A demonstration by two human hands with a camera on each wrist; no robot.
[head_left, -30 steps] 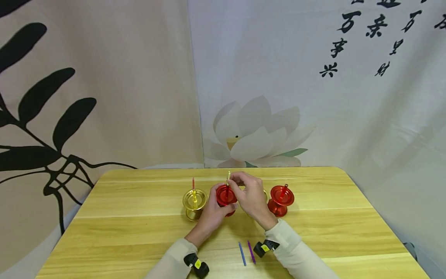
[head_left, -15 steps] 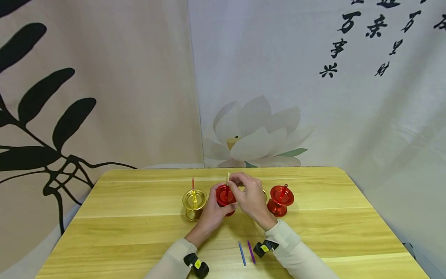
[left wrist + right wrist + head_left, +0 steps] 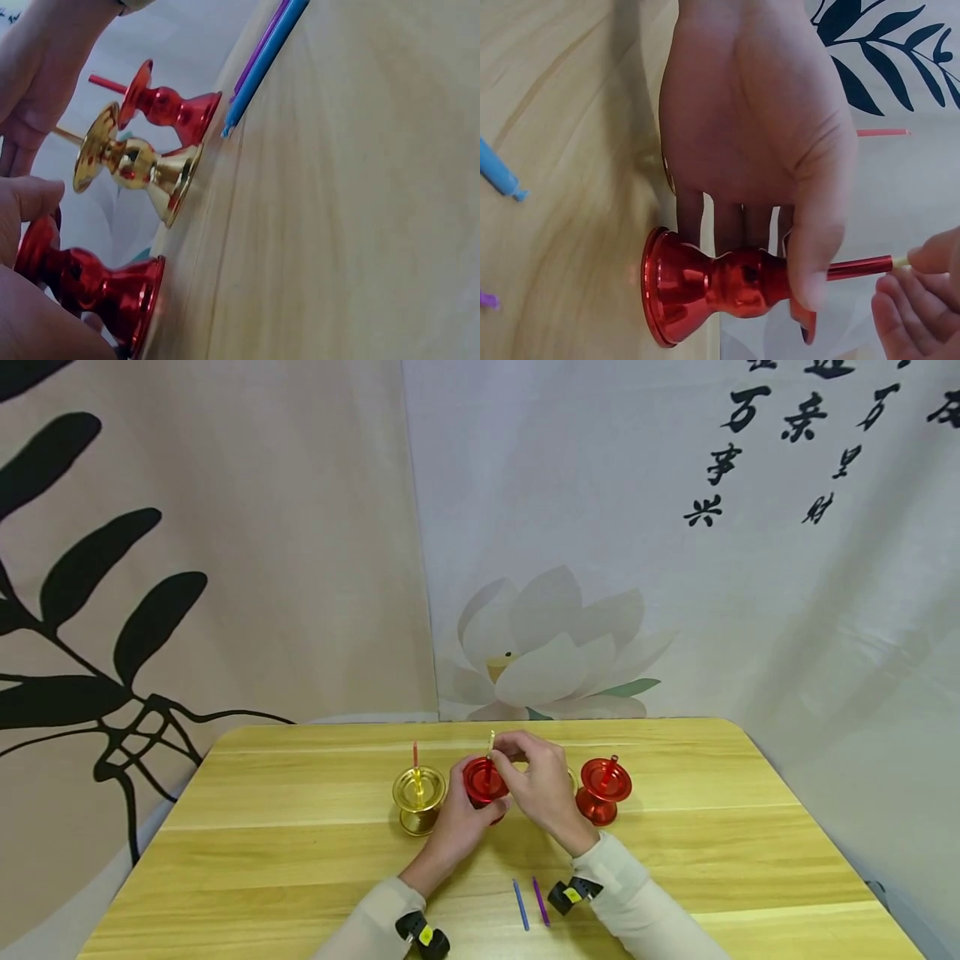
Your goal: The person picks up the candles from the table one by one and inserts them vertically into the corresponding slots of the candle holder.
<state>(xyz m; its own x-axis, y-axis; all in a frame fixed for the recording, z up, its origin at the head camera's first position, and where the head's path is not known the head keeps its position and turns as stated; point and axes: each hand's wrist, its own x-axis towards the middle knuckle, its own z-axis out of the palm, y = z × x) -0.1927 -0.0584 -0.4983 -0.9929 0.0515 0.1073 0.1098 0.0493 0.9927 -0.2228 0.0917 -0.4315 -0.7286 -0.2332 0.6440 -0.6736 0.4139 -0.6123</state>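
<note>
Left hand (image 3: 459, 814) grips the red holder (image 3: 484, 782), right hand (image 3: 542, 785) pinching the upright candle (image 3: 491, 752) directly above it.

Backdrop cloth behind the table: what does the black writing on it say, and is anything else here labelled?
"万事兴": black brush characters running down the white backdrop cloth; the top of the column is cut off by the frame edge.
Other characters to the right: cursive and partly cropped, not surely readable.
Nothing else in view carries readable text.
</note>
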